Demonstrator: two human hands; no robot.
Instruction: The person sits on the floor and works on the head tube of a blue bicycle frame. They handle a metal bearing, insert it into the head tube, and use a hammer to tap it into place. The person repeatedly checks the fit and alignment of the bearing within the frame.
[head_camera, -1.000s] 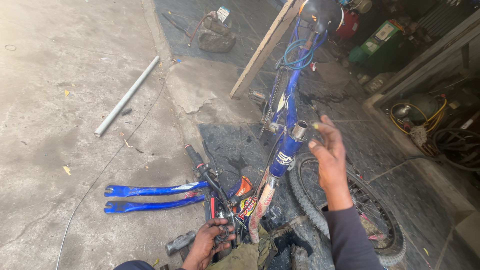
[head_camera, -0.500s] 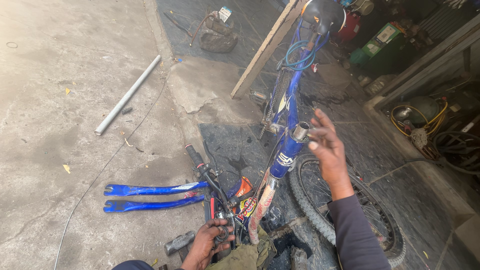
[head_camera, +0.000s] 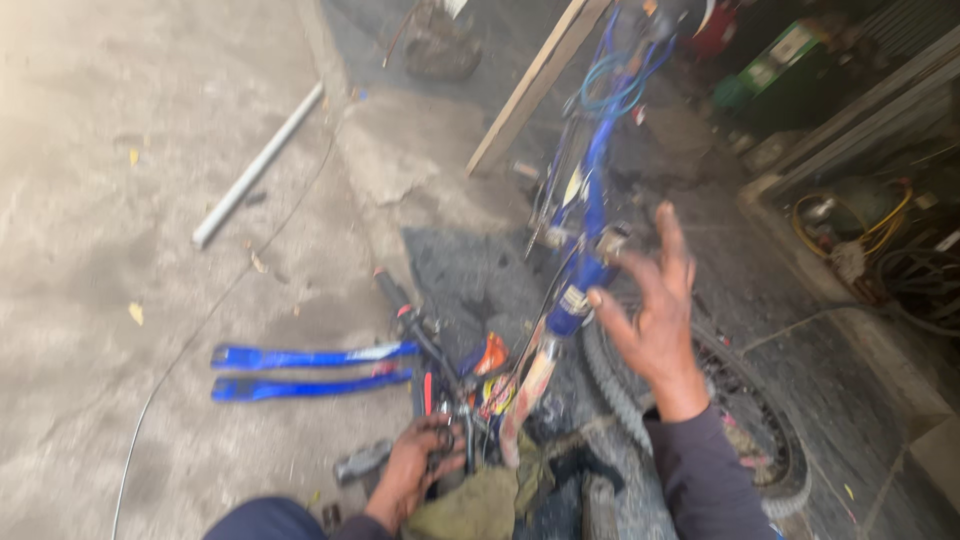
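Observation:
A blue bicycle frame (head_camera: 585, 215) lies upside down in front of me, blurred by motion. My right hand (head_camera: 648, 315) hovers open with fingers spread just right of the frame's blue tube, not gripping it. My left hand (head_camera: 415, 470) is low near the handlebar end, closed around the dark handlebar parts (head_camera: 450, 440). A knobby tyre (head_camera: 700, 410) lies under my right forearm. A blue fork (head_camera: 310, 368) rests on the concrete to the left.
A grey pipe (head_camera: 258, 165) lies on the concrete at the upper left. A wooden plank (head_camera: 535, 75) leans behind the frame. Coiled yellow hose (head_camera: 850, 225) and clutter sit at the right. A thin wire (head_camera: 190, 340) trails across the floor.
My right hand has let go of the frame's tube end and opened, moving slightly right and down. The view has shifted and blurred. My left hand stays at the handlebar.

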